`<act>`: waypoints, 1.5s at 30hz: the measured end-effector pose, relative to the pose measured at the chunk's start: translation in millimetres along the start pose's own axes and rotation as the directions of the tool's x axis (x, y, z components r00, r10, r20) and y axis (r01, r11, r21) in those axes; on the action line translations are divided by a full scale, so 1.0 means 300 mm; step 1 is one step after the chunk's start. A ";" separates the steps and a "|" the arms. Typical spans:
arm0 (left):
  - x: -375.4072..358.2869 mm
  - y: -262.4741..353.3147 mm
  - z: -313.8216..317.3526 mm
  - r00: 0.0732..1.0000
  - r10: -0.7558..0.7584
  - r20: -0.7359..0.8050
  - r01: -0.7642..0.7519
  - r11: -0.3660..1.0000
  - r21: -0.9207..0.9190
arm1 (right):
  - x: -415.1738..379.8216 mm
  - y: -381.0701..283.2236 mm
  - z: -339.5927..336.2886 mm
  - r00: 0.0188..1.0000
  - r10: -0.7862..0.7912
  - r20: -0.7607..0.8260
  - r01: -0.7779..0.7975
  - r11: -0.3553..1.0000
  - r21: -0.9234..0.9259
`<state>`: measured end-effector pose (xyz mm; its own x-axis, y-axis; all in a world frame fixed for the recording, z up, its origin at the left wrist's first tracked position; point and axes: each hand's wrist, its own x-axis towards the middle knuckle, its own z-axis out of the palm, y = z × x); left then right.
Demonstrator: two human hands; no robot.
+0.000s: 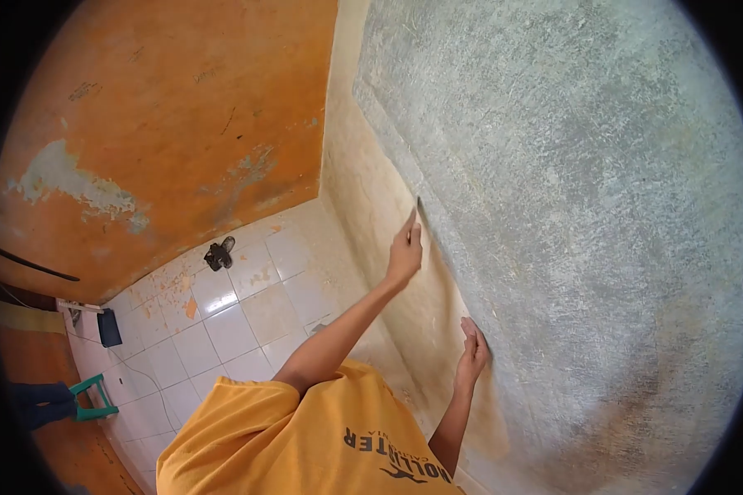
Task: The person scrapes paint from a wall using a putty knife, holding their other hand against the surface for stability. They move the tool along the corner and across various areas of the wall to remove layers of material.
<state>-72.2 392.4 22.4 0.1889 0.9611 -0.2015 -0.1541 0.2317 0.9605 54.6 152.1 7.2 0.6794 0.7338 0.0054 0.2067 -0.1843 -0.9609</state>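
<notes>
A grey, rough-textured wallpaper-like sheet (pixel 553 190) covers much of the right side, its left edge running down over a pale cream wall (pixel 363 190). At that edge, my left hand (pixel 404 257) has its finger and thumb close together. A small dark tip shows just past the fingers; what it belongs to is too small to tell. Lower down, my right hand (pixel 472 356) lies against the sheet's edge with its fingers stretched out. Part of that palm is hidden.
An orange wall (pixel 190 99) with peeled patches stands at the left. On the white tiled floor (pixel 231 330) are paint flakes (pixel 191 308) and a black object (pixel 220 254). A green stool (pixel 97 399) and a dark blue dustpan-like object (pixel 109 327) are at the far left.
</notes>
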 end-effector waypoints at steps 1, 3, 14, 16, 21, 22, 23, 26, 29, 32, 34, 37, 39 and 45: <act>-0.068 -0.031 0.018 0.999 0.034 0.024 -0.034 0.999 0.024 | 0.001 0.002 0.002 1.000 0.005 -0.012 -0.005 1.000 -0.007; -0.205 -0.087 0.052 0.992 0.101 0.071 -0.106 0.992 0.068 | -0.008 0.010 0.014 0.999 0.014 -0.036 -0.014 1.000 -0.006; -0.282 -0.024 0.053 0.966 -0.129 0.226 0.155 0.983 -0.102 | -0.031 -0.004 0.020 0.999 0.005 -0.050 -0.006 1.000 -0.014; -0.363 -0.068 0.107 0.971 -0.066 0.231 0.086 0.993 -0.081 | -0.034 0.003 0.001 0.999 0.011 -0.034 -0.011 1.000 -0.004; -0.315 -0.098 0.100 0.984 -0.025 0.175 0.029 0.999 -0.019 | -0.069 0.068 -0.078 1.000 0.019 -0.015 -0.019 1.000 -0.003; -0.291 -0.064 0.080 0.977 -0.085 0.194 0.093 0.995 -0.034 | -0.081 0.065 -0.090 0.999 0.034 -0.009 -0.034 0.999 -0.002; -0.287 -0.047 0.070 0.967 -0.142 0.213 0.156 0.987 -0.048 | -0.087 0.062 -0.103 0.999 0.048 -0.003 -0.048 0.999 -0.001; -0.334 -0.071 0.091 0.962 -0.187 0.200 0.211 0.972 -0.105 | -0.116 0.025 -0.124 0.996 0.087 -0.013 -0.087 0.996 0.018; -0.429 -0.105 0.127 0.959 -0.126 0.253 0.141 0.989 -0.041 | -0.124 0.037 -0.136 0.994 0.107 -0.008 -0.106 0.993 0.052; -0.341 -0.068 0.098 0.957 -0.192 0.218 0.200 0.980 -0.016 | -0.120 0.051 -0.156 0.996 0.084 0.009 -0.084 0.995 0.050; -0.337 -0.052 0.065 0.933 -0.236 0.271 0.263 0.963 -0.067 | -0.137 0.057 -0.170 0.997 0.081 0.017 -0.082 0.995 0.052; -0.384 -0.087 0.089 0.964 -0.159 0.213 0.166 0.986 -0.016 | -0.142 0.061 -0.163 0.995 0.097 0.036 -0.099 0.993 0.064; -0.451 -0.120 0.145 0.982 -0.030 0.184 0.027 1.000 0.015 | -0.145 0.070 -0.163 0.990 0.132 0.051 -0.134 0.990 0.037; -0.196 -0.049 0.047 0.983 -0.127 0.135 0.132 0.991 -0.032 | -0.163 0.047 -0.150 0.985 0.173 0.024 -0.174 0.976 0.130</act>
<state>-67.5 330.4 22.9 0.3356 0.8949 -0.2940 -0.1588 0.3614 0.9188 55.8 84.2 5.9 0.6877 0.7065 -0.1671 -0.0084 -0.2224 -0.9749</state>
